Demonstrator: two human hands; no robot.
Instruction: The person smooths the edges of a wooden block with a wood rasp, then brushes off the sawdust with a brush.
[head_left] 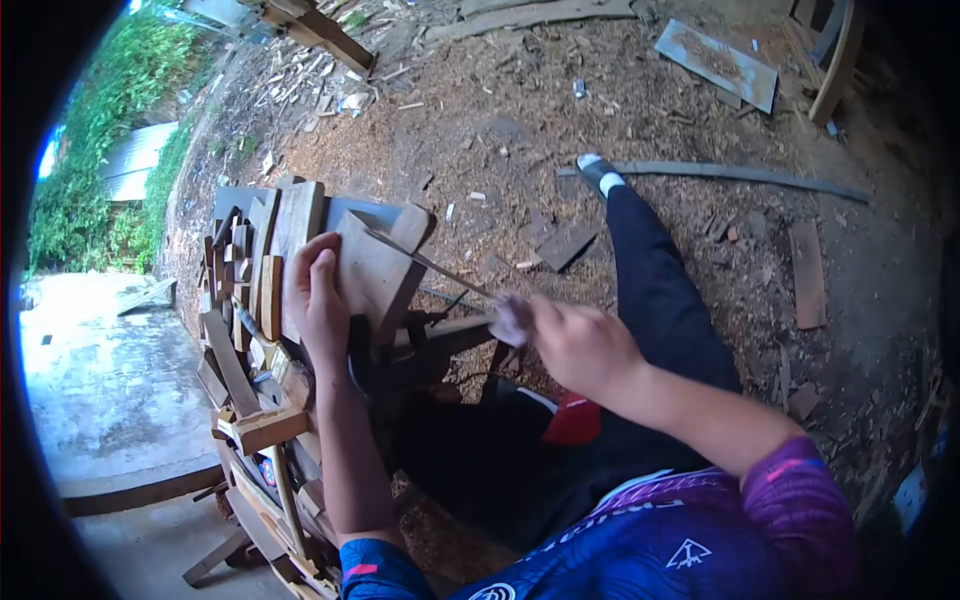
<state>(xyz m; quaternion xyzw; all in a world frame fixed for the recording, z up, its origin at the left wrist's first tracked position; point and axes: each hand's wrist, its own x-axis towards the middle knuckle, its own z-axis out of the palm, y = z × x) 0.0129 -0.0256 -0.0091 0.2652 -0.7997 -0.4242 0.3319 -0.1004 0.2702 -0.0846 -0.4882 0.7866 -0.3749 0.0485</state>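
Note:
A flat, light wooden board (372,272) stands tilted at the centre left, above a dark clamp or bench part (425,345). My left hand (320,290) is at the board's left side, thumb up and fingers curled round a wooden edge. From the board's upper edge a thin metal rod-like tool (450,275) runs down to the right. Its far end meets a greyish, blurred bundle, perhaps cloth or a handle, at my right hand (585,345), whose fingers are closed on it. Exactly what the bundle is, I cannot make out.
Stacked wood offcuts (255,350) lie left of my left arm. My outstretched leg (660,280) crosses the chip-covered ground. Beyond the foot is a long grey strip (740,174); a flat panel (718,66) lies at the upper right, a brown plank (808,275) at the right.

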